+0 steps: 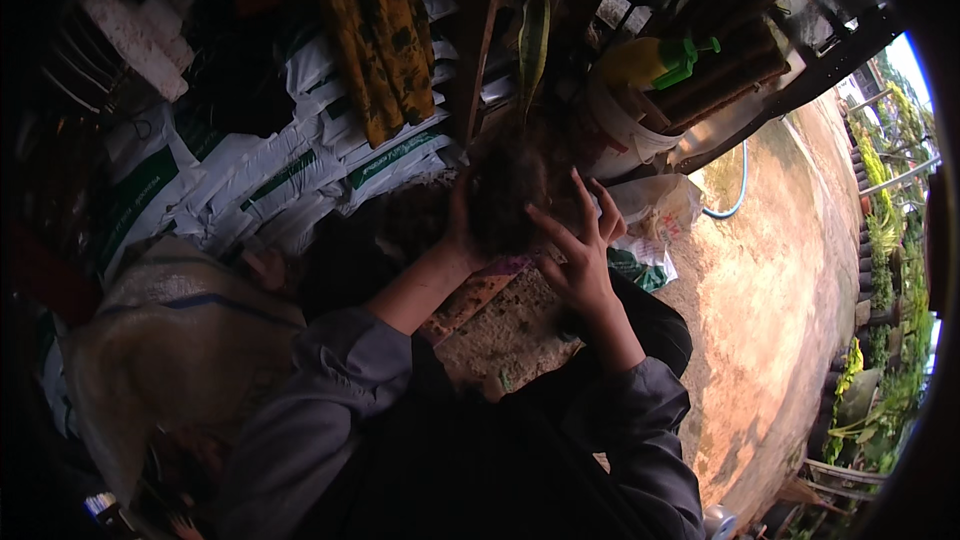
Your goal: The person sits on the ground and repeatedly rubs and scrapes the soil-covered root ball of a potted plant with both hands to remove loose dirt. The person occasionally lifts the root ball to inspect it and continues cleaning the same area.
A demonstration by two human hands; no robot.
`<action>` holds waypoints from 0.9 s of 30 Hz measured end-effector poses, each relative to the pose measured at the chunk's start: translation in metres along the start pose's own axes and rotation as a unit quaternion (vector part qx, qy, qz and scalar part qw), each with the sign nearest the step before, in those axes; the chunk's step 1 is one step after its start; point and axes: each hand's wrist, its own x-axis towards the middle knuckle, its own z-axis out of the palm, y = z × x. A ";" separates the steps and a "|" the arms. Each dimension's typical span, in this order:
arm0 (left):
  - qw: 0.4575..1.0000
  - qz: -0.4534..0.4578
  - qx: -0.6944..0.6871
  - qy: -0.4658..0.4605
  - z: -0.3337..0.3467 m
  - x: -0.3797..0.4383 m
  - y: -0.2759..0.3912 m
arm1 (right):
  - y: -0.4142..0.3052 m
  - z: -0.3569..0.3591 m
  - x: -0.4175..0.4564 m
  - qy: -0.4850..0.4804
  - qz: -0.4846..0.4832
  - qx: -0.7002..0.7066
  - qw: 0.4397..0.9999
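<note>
A dark clump of soil and roots point(506, 199) is in front of me, in deep shade. Above it stands a long variegated leaf point(533, 45), like a snake plant's; its base is too dark to tell whether it joins the clump. My left hand point(463, 240) cups the clump from the left, with its fingers partly hidden in shadow. On the other side, my right hand point(581, 259) has its fingers spread. Its index fingertip is at the clump's right edge. Below the hands is a rough block-like surface point(480, 296) with a bit of purple material.
Stacked white-and-green printed plastic sacks point(292, 169) lie at left, under a yellow patterned cloth point(382, 52). A woven sack point(187, 337) is nearer. At upper right, a white bucket point(634, 139) stands by a green-and-yellow spray bottle point(660, 62). A blue hose point(739, 195) crosses the sunlit concrete point(772, 315).
</note>
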 end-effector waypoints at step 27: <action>0.962 0.035 0.188 0.194 0.005 0.004 0.006 | -0.003 0.031 -0.012 0.063 -0.080 -0.066 0.993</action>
